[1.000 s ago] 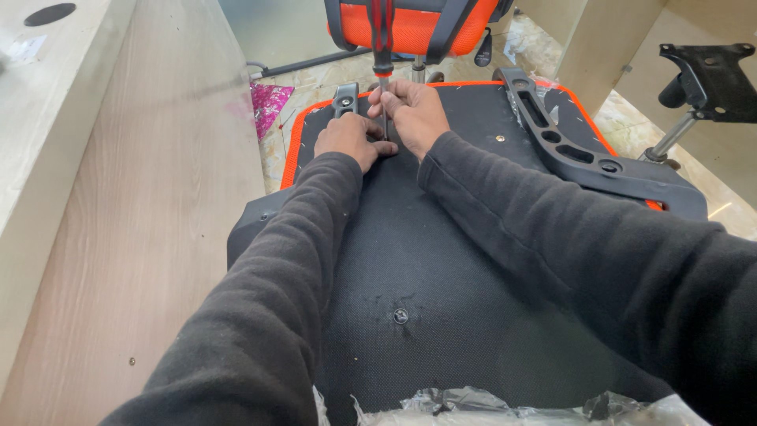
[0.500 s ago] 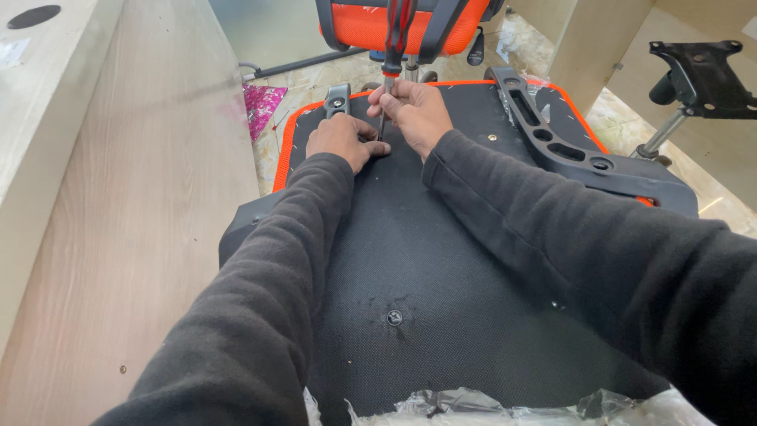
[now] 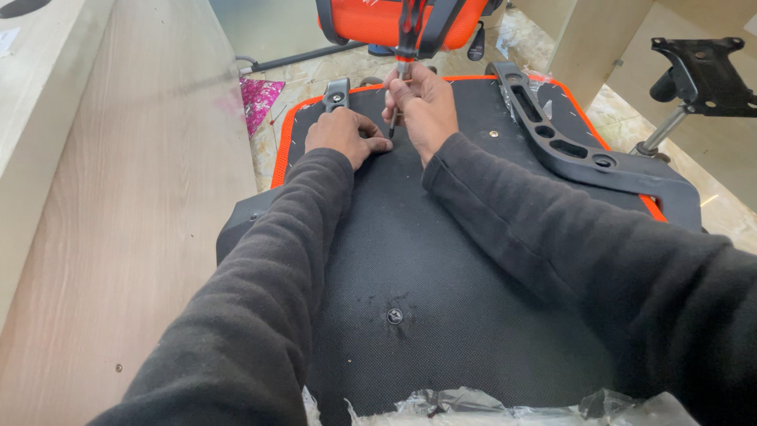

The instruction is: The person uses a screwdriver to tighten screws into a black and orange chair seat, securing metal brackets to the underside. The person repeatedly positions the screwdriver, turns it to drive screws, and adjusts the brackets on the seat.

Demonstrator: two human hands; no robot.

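Observation:
An upturned chair seat (image 3: 441,260), black fabric with an orange rim, lies in front of me. My right hand (image 3: 426,102) grips a screwdriver (image 3: 398,79) with a red and black handle, held upright with its tip on the seat's far end. My left hand (image 3: 344,136) rests flat on the fabric right beside the tip. A screw (image 3: 394,316) sits in the fabric nearer to me. A black armrest bracket (image 3: 568,146) lies along the seat's right side, and a smaller black bracket (image 3: 337,95) sits at the far left corner.
A light wooden panel (image 3: 118,205) runs along the left. An orange chair back (image 3: 386,20) stands beyond the seat. A black seat mechanism on a gas cylinder (image 3: 698,75) stands at the right. Pink foil (image 3: 260,99) lies on the floor; clear plastic wrap (image 3: 473,406) is at the near edge.
The view has shifted slightly; both hands stay at the seat's far end, with the screwdriver still upright in my right hand.

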